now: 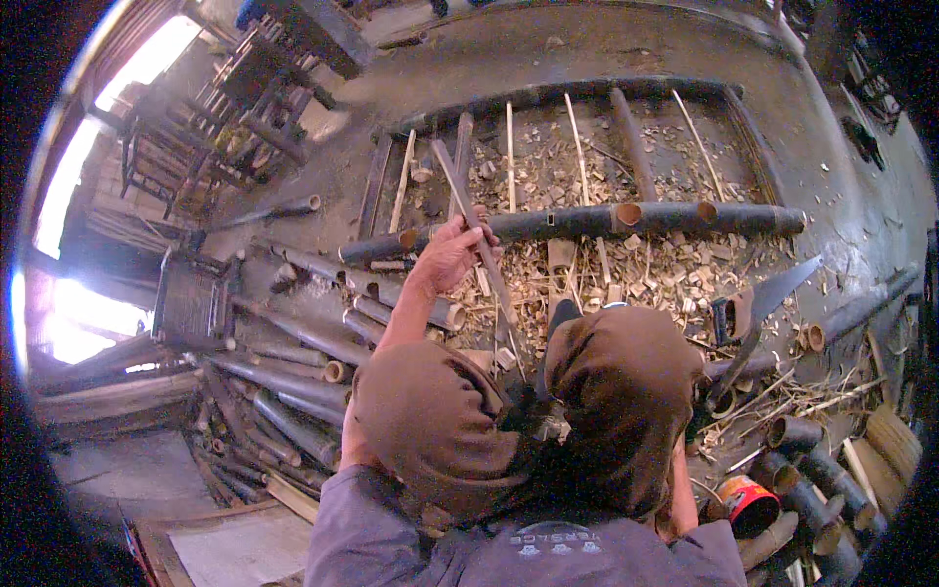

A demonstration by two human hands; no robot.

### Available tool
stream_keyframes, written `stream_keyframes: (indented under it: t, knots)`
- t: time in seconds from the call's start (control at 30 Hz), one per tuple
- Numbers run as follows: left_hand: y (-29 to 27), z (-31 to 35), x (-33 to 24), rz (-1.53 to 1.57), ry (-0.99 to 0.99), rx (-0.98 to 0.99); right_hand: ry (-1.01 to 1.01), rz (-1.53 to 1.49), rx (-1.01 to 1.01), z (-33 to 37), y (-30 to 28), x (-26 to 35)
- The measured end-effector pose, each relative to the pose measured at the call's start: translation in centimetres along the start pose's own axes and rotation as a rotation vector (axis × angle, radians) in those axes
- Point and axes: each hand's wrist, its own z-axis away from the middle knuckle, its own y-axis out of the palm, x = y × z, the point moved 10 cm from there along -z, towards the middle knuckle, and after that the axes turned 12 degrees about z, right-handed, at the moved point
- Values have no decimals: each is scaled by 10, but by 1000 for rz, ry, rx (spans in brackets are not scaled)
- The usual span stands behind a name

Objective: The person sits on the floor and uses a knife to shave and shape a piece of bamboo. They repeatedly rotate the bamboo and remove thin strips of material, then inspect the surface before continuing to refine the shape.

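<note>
My left hand (452, 252) is closed around a long, flat bamboo strip (453, 174), which slants from the upper left down toward my knees. The strip's lower end comes down between my bent legs, in brown trousers (626, 391). My right forearm (682, 489) goes down beside my right thigh, and the hand itself is hidden. Beyond my left hand lies a ladder-like bamboo frame (577, 221) on the ground. Its near pole has several cut holes, and thin pale sticks (510, 157) and thicker dark rungs (634, 147) run across to the far pole.
Wood chips (636, 279) cover the ground around the frame. A handsaw (768, 298) stands tilted at my right, blade up. Cut bamboo poles (293, 338) are piled on my left beside a dark chair-like piece (191, 298). A red bucket (750, 507) and thick bamboo pieces (831, 479) stand lower right.
</note>
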Motion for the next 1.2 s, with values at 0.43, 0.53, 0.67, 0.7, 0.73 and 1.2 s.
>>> stream_keyframes:
  t: [0.43,0.53,0.67,0.7,0.73,1.2]
  knots:
    - [-8,-36,-82,203,159,136,-143,22,267,126,58,-22]
    - [-87,-13,-92,32,274,-209,-118,36,109,121,39,-15]
    - [-106,39,-101,-445,451,-415,160,151,-190,105,-42,-40]
    - [-103,37,-98,-458,437,-393,215,183,-262,113,-61,-62]
    - [-99,37,-96,-467,426,-378,305,210,-282,122,-76,-82]
    - [-86,36,-104,-505,355,-191,269,456,29,169,-19,-106]
